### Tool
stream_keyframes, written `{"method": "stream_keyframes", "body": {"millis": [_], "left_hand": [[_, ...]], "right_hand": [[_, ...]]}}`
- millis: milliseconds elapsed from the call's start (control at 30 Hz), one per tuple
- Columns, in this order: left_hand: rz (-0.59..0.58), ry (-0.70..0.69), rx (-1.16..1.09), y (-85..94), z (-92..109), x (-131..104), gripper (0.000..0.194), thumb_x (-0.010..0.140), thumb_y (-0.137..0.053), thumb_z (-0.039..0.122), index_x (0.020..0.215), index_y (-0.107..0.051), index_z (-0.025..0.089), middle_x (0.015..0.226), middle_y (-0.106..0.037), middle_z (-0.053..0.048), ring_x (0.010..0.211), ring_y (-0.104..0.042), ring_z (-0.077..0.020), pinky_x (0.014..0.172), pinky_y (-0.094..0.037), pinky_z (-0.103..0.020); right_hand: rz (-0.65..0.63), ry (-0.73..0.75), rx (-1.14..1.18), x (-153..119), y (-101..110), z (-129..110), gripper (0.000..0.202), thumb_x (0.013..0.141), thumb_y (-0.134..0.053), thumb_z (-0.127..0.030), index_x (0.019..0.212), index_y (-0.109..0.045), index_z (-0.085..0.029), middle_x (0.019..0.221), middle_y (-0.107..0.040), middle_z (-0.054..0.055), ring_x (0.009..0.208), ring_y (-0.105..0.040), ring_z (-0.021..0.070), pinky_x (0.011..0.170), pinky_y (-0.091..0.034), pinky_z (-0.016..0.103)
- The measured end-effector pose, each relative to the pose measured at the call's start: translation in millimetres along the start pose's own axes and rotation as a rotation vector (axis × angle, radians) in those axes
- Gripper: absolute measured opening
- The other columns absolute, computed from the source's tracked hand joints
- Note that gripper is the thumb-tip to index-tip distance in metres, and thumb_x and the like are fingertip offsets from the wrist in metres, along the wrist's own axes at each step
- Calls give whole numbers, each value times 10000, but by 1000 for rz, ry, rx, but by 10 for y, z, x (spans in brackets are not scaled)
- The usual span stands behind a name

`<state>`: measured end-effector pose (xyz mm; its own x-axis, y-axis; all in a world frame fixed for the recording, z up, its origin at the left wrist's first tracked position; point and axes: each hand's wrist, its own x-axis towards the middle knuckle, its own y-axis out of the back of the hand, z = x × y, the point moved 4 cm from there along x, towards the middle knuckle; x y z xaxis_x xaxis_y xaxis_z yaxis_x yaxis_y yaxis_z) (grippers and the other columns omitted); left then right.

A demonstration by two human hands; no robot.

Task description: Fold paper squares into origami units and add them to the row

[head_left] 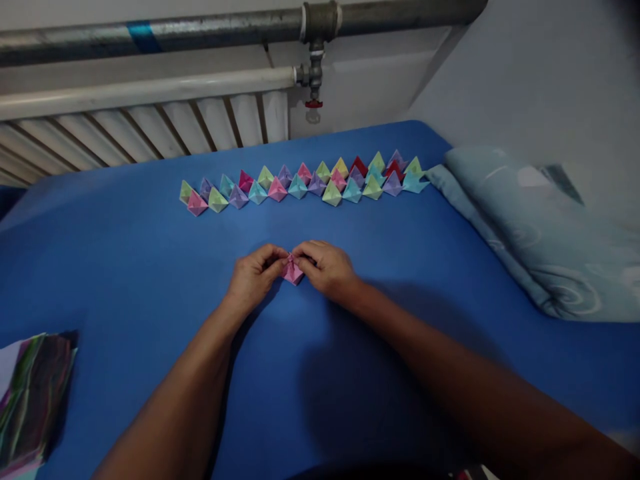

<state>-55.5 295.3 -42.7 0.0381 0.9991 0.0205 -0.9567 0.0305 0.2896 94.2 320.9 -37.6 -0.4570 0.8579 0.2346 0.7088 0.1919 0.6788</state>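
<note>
A small pink folded paper piece [293, 272] is held between my two hands, just above or on the blue surface. My left hand [254, 275] pinches its left side between thumb and fingers. On the opposite side, my right hand [325, 267] grips the upper right edge with thumb and fingertips. Creases meet near the top of the paper, partly covered by my fingers. Beyond my hands, several folded paper pieces [298, 188] in green, pink, purple, blue, red and yellow stand in close, overlapping rows.
A stack of coloured paper sheets [37, 400] lies at the lower left. On the right rests a folded pale-blue patterned cloth [545, 233]. Behind the blue surface [150, 280] are a white radiator [190, 127], a metal pipe [225, 30] and a red-handled valve [314, 103].
</note>
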Motion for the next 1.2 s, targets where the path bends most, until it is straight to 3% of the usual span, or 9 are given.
{"method": "stream_keyframes", "body": {"millis": [300,600,1200], "left_hand": [[20,39,-79,2,8,12,170,728,-685,273,883,-701,204,768,-693,2,674,-611,-121,637,-476,-247],[-8,39,-92,9,2,29,88,717,-684,266,774,-687,200,673,-657,13,624,-578,-118,620,-456,-256],[-26,33,-43,2,45,24,68,738,-651,245,776,-652,189,672,-653,23,623,-589,-106,620,-454,-240]], "right_hand": [[-19,24,35,12,18,10,124,861,-548,-172,839,-666,-206,767,-629,-2,738,-545,137,701,-384,259],[-29,18,71,13,23,14,148,860,-542,-167,832,-686,-191,767,-633,6,738,-559,136,703,-393,265],[-31,15,46,16,18,-14,152,875,-534,-182,827,-678,-196,804,-670,7,775,-582,139,742,-408,270]]}}
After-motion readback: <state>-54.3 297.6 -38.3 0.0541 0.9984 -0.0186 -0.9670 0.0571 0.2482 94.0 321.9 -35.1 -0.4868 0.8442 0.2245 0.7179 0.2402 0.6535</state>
